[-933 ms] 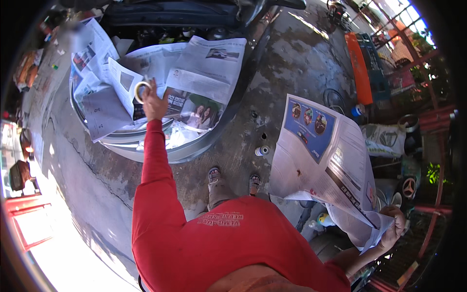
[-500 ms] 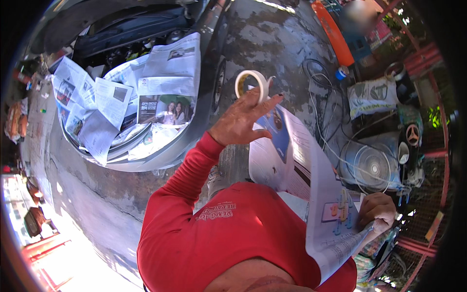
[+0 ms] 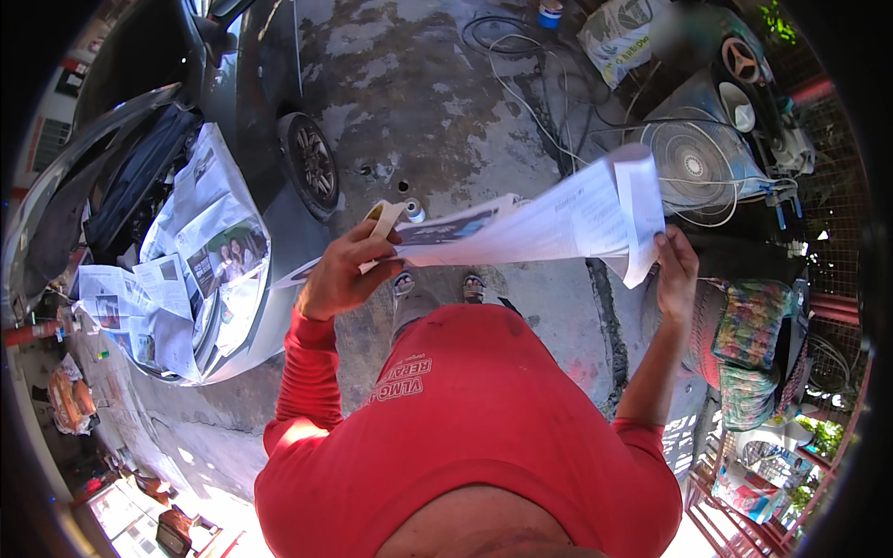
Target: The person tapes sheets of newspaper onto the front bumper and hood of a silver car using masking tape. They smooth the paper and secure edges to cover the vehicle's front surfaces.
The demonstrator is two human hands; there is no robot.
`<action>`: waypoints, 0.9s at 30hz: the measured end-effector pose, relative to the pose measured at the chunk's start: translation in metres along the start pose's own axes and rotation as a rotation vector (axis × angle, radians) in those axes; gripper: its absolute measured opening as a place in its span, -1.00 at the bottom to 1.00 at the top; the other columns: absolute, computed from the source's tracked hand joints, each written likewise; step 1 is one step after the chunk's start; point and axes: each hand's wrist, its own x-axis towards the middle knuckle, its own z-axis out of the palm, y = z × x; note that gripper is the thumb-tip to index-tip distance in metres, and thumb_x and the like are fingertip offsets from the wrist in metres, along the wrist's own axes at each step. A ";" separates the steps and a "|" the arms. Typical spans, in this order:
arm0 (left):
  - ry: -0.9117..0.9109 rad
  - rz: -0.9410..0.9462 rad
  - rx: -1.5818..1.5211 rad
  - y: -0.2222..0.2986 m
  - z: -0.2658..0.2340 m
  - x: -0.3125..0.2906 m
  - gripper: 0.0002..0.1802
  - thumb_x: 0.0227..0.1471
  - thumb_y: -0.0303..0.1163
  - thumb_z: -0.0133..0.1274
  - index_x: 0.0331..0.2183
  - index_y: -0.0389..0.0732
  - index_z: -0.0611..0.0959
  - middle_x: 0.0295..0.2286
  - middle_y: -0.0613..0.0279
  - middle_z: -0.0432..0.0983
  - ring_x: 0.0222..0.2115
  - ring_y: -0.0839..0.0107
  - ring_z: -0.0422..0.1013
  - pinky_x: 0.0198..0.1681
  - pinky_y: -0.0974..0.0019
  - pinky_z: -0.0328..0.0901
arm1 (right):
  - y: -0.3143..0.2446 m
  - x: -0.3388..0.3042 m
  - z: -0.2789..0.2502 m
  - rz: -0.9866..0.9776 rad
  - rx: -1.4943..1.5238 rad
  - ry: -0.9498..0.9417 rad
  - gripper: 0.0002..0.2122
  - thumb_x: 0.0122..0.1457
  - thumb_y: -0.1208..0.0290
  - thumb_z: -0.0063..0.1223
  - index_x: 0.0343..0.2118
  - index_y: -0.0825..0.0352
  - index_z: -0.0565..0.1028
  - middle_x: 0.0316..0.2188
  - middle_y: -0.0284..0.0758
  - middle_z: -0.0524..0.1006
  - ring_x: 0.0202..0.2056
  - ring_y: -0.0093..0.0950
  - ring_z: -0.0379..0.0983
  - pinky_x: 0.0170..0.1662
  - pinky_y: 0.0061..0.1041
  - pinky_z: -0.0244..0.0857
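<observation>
A newspaper sheet (image 3: 549, 228), folded over on itself, stretches between my hands in front of my red shirt. My left hand (image 3: 346, 272) closes around a roll of masking tape (image 3: 385, 219), with the sheet's left end at its fingers. How firmly those fingers grip the paper is hidden. At the other end, my right hand (image 3: 677, 270) pinches the lower right corner of the sheet between thumb and fingers. The paper's right end folds upward and looks slightly blurred.
To the left stands a dark car with a wheel (image 3: 312, 166) and newspapers (image 3: 167, 288) covering its front end. A small can (image 3: 414, 210) is on the concrete beyond the paper. Hoses (image 3: 563, 121), a white sack (image 3: 621, 42) and a round fan-like guard (image 3: 693, 166) lie at right.
My left hand has come down with the tape, its spread fingers now closed at the paper. The newspaper, hanging from my right hand before, now spans both hands. The view has shifted right.
</observation>
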 end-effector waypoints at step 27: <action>-0.062 -0.074 -0.481 -0.043 -0.026 0.333 -0.79 0.24 -0.45 0.26 -0.36 -0.40 0.64 -0.28 0.23 0.49 -0.27 0.50 0.38 -0.17 0.34 0.27 | 0.002 0.405 -0.024 -0.222 -0.298 0.123 -0.68 0.30 0.28 0.35 -0.10 0.49 0.68 -0.27 -0.25 0.74 -0.24 -0.53 0.61 -0.12 -0.53 0.45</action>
